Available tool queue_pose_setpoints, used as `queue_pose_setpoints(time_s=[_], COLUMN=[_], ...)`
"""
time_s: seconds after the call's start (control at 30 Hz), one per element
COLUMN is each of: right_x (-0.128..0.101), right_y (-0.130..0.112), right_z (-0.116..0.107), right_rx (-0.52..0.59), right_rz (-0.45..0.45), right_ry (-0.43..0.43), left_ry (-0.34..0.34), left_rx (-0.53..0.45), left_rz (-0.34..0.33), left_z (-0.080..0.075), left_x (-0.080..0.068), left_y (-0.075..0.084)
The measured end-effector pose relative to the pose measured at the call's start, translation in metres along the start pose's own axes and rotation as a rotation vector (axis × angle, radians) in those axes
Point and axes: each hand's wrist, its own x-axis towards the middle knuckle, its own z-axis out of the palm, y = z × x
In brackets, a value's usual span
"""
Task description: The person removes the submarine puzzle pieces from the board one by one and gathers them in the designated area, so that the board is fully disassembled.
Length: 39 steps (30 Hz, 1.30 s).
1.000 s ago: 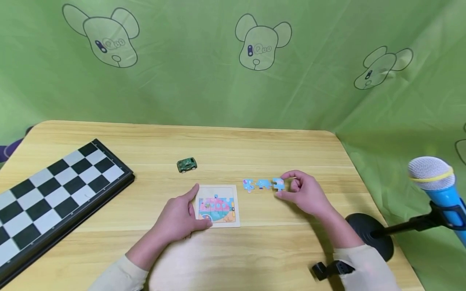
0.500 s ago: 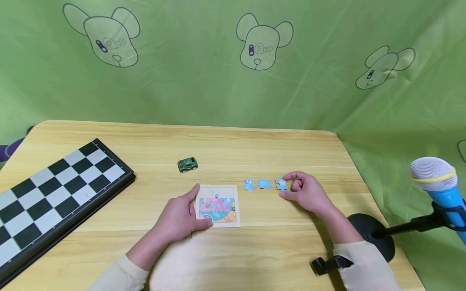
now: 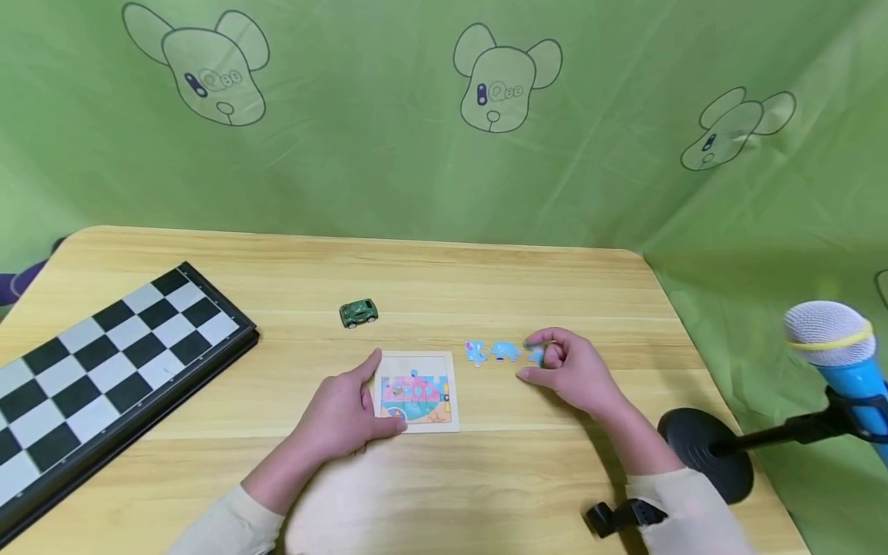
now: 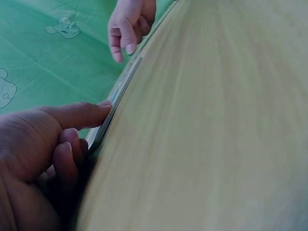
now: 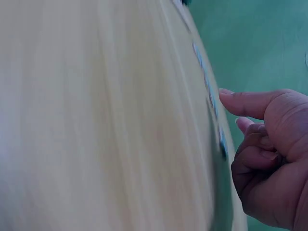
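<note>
My left hand (image 3: 340, 416) holds a square jigsaw puzzle board (image 3: 452, 393) by its left side, thumb on the front edge and forefinger along the upper left. Pink, teal and orange pieces fill the lower part of its picture. Three blue puzzle pieces lie in a row to the right: a left one (image 3: 475, 352), a middle one (image 3: 505, 351) and a right one (image 3: 536, 355), partly hidden by my right hand (image 3: 572, 370). That hand hovers there with thumb and forefinger apart. From the right wrist, the thumb (image 5: 240, 102) appears raised off the pieces, pinching nothing.
A small green toy car (image 3: 358, 312) sits behind the board. At the left lies a black-and-white chessboard (image 3: 132, 339). A blue microphone (image 3: 842, 370) on a stand with a round black base (image 3: 708, 451) stands at the right. A green curtain (image 3: 388, 154) hangs behind the table.
The right hand first slid the right-hand piece slightly rightward, away from the middle one. It has since let go and shifted left above it. The left hand stays on the board.
</note>
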Motion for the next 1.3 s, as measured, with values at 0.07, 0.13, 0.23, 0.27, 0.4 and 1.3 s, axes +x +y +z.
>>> queue_pose_setpoints(time_s=[0.07,0.13,0.23,0.27,0.4,1.3], right_x=[-0.001,-0.001,0.000,0.000,0.003,0.019], right_y=[-0.009,-0.017,-0.029,-0.033,-0.046,-0.096], right_z=[0.007,0.014,0.025,0.028,0.044,0.120], right_rx=[0.020,0.029,0.043,0.046,0.064,-0.017], right_rz=[-0.024,-0.046,-0.077,-0.087,-0.131,-0.133], right_ry=[-0.004,-0.010,-0.027,-0.033,-0.069,-0.360], left_ry=[-0.001,0.000,-0.002,-0.004,-0.010,-0.005], left_rx=[-0.003,-0.004,-0.001,-0.003,-0.003,-0.001], left_rz=[0.001,0.009,0.021,0.025,0.027,0.049], left_z=[0.000,0.000,-0.001,-0.001,-0.003,-0.004], left_x=[0.000,0.000,0.000,-0.001,-0.001,0.000], left_y=[0.000,0.000,-0.001,-0.001,-0.001,-0.002])
